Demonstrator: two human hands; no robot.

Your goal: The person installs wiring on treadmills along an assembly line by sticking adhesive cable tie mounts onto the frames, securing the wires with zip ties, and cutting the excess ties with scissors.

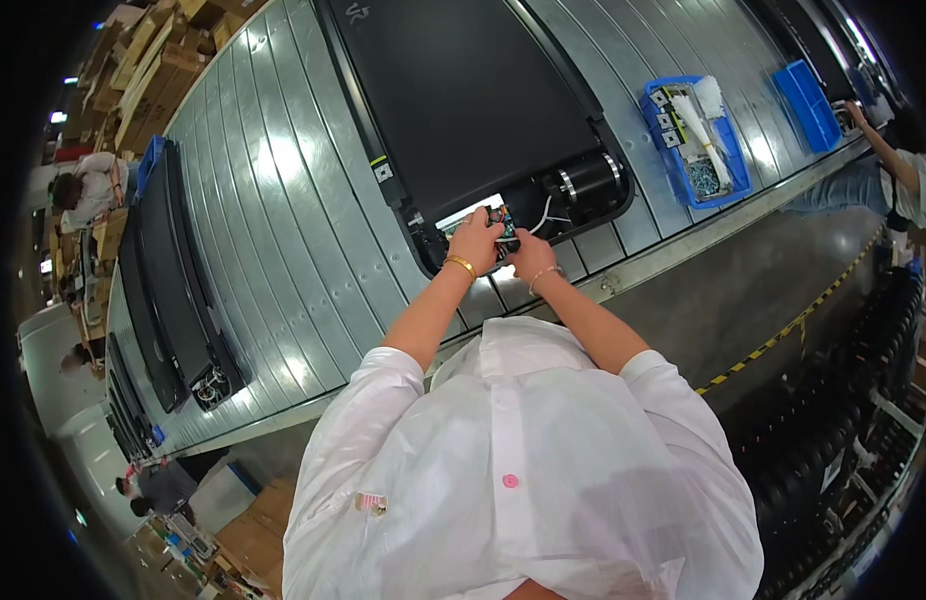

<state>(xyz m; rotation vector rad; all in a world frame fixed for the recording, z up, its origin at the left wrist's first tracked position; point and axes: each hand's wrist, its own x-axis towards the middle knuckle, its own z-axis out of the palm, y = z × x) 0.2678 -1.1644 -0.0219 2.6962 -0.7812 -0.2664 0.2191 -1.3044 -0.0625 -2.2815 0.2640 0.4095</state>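
A black treadmill (463,90) lies flat on the metal slatted table, its open motor end towards me. My left hand (474,246) is closed at the left side of a green circuit board (504,221) with coloured wires, its fingertips over the board. At the board's right edge, the fingers of my right hand (532,256) are pinched together. A white cable (546,214) loops from beside the board towards the shiny cylindrical motor (590,181). My fingers hide part of the board, and the exact grip points are too small to see.
To the right, a blue bin (745,180) holds white cable ties and screws; another blue bin (808,105) stands farther off near a co-worker (918,185). More treadmills (173,270) lie at the left. The table's front edge (673,255) runs before me, with yellow-black tape (783,347) beyond.
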